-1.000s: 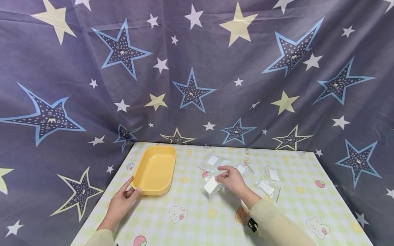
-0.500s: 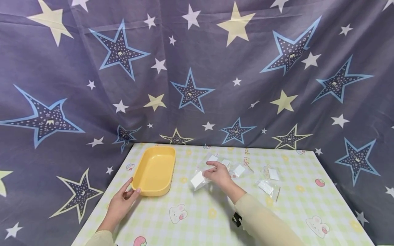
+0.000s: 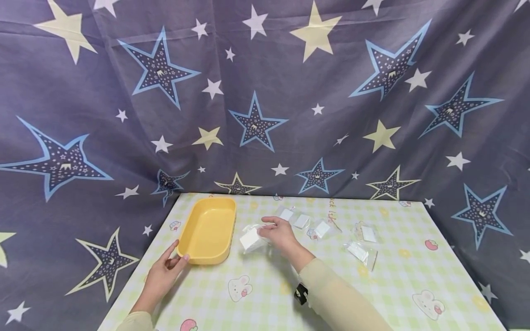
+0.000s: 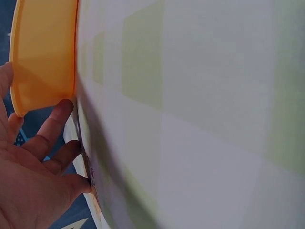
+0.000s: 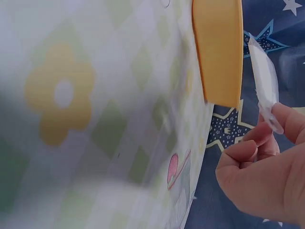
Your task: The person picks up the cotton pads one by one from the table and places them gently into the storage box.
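My right hand (image 3: 279, 234) pinches a small clear plastic bag (image 3: 250, 239) with a white rectangular piece inside. In the right wrist view, thumb and fingers hold the bag (image 5: 264, 74) by its end, raised above the table. My left hand (image 3: 162, 276) holds the near left corner of a yellow rectangular tray (image 3: 207, 230), thumb at the front rim and a finger at the left side. The left wrist view shows the fingertips (image 4: 64, 109) at the tray's corner (image 4: 45, 71). Nothing shows inside the tray.
Several similar clear bags lie on the table: a group (image 3: 302, 221) behind the right hand, one (image 3: 367, 233) farther right and one (image 3: 359, 252) nearer. The table wears a green checked cloth (image 3: 256, 299). A starry curtain (image 3: 265, 69) hangs behind it.
The right hand has carried the bag leftward from the group of bags to just right of the tray. The left hand and the tray have stayed in place.
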The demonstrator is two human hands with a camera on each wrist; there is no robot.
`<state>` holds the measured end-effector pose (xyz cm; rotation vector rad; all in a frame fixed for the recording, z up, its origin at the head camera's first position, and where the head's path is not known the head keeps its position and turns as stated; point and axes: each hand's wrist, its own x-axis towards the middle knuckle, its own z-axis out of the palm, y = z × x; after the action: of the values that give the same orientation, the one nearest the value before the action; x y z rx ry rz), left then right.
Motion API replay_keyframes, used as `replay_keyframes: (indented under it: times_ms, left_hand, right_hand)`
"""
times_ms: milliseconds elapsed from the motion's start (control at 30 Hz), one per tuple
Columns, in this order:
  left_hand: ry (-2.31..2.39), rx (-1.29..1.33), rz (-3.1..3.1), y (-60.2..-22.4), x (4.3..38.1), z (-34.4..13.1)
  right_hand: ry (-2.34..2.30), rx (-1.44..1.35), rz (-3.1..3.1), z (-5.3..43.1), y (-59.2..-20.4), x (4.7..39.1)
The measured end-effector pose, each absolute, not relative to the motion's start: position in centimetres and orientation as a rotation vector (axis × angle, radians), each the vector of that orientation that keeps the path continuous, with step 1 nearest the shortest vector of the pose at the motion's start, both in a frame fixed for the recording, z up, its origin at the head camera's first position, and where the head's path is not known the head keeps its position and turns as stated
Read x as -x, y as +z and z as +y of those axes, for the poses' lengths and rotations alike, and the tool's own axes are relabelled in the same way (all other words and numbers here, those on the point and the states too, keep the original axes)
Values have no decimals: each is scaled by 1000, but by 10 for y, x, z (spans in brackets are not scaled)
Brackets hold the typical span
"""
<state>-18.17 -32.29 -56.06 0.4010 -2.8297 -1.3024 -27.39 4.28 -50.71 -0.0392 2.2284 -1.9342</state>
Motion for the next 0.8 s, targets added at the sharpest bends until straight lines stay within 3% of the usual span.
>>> replay_keyframes:
  times_ms: [800]
  left_hand:
    - [-1295,-407,-2824,-559,181,-322]
  right_hand:
    - [-1921,82,2158,-26,-497,264]
